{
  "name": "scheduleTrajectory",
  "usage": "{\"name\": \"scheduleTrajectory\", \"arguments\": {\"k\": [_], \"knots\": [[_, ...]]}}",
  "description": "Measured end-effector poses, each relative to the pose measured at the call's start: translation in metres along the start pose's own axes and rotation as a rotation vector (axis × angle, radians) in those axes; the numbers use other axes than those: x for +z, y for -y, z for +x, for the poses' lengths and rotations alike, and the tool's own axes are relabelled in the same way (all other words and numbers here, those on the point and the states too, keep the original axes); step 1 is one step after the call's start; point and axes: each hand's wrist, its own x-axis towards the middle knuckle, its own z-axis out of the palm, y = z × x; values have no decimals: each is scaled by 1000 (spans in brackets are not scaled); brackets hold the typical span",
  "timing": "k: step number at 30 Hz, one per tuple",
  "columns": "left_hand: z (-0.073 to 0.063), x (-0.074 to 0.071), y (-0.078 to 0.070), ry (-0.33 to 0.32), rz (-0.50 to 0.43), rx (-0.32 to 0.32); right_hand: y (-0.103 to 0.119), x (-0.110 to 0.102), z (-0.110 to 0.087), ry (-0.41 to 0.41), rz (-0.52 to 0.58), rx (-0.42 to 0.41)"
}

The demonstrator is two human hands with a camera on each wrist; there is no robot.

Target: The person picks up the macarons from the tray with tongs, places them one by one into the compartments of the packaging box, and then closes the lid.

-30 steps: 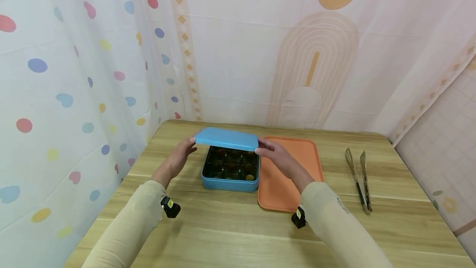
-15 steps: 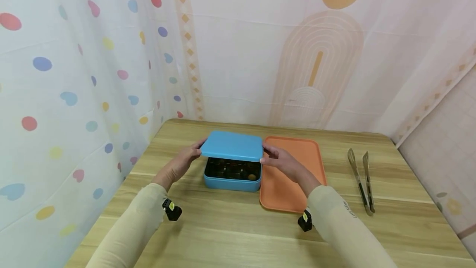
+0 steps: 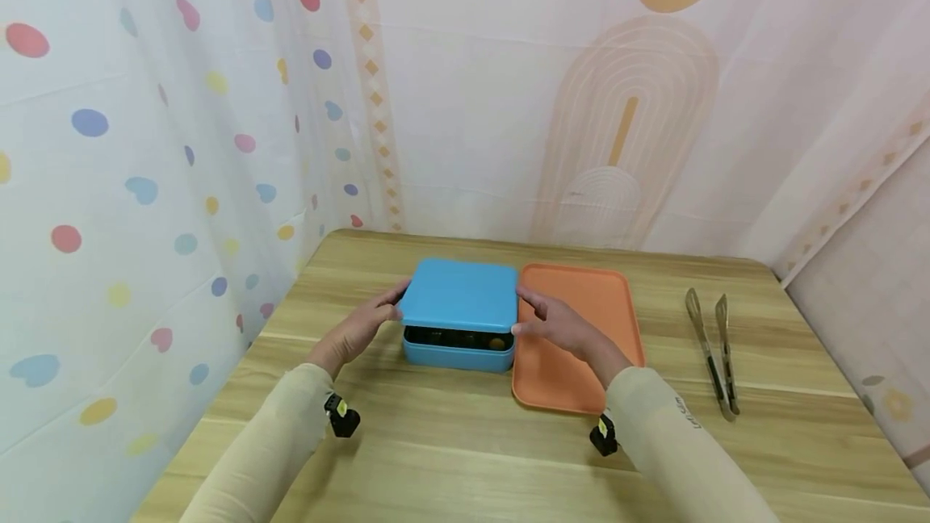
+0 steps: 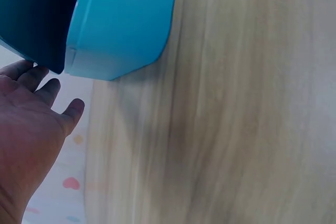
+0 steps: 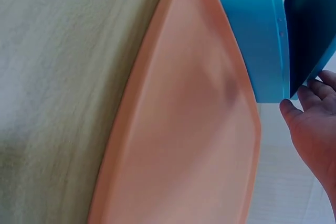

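A blue lunch box [image 3: 458, 357] stands on the table, its blue lid [image 3: 461, 293] tilted down over it with a gap along the front. Through that gap a dark inside shows, with a small round brownish thing [image 3: 497, 343] at the right. My left hand [image 3: 356, 333] touches the lid's left side, fingertips along its edge and fingers loosely extended in the left wrist view. At the opposite side, my right hand [image 3: 570, 331] touches the lid with its fingertips, the fingers [image 5: 310, 95] nearly straight. Most of the box's contents are hidden under the lid.
An orange tray [image 3: 559, 390] lies right beside the box, under my right forearm. Farther right, metal tongs [image 3: 710, 357] with dark grips lie on the wooden table [image 3: 465, 450]. A patterned curtain [image 3: 472, 127] hangs behind the table and along its left.
The lid has come down toward the front, both hands lowering with it. The front gap has narrowed, and most of the compartments seen earlier are now covered. The view has shifted slightly.
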Motion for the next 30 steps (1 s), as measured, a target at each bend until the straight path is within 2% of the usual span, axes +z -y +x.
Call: {"name": "scheduleTrajectory", "arguments": {"k": [10, 15, 20, 30], "knots": [[0, 3, 10, -10, 90, -68, -7, 8, 1, -26, -103, 7], [-2, 8, 13, -2, 153, -78, -10, 10, -2, -31, -180, 8], [-3, 13, 12, 4, 159, -84, -13, 12, -4, -46, -215, 19], [-1, 13, 12, -7, 124, -87, -16, 20, -3, -87, -173, 28]]}}
